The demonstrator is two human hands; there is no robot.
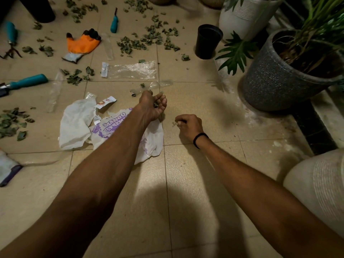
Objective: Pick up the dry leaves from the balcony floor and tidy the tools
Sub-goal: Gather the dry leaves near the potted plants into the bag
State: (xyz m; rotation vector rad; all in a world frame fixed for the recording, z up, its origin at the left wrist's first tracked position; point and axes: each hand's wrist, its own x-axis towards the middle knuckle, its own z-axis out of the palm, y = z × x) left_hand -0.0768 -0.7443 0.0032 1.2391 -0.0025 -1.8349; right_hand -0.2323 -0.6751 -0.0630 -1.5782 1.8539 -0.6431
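Left hand, fingers cupped around crumpled dry green leaves, just beyond a torn white-and-purple paper bag; right hand pinching leaf crumbs above the beige tiled floor, where more leaves and teal-handled garden tools lie scattered.

Beige tiled floor, grey-green dry leaves, orange-black glove, teal tool handles, white-purple printed bag, black cup, speckled grey pot
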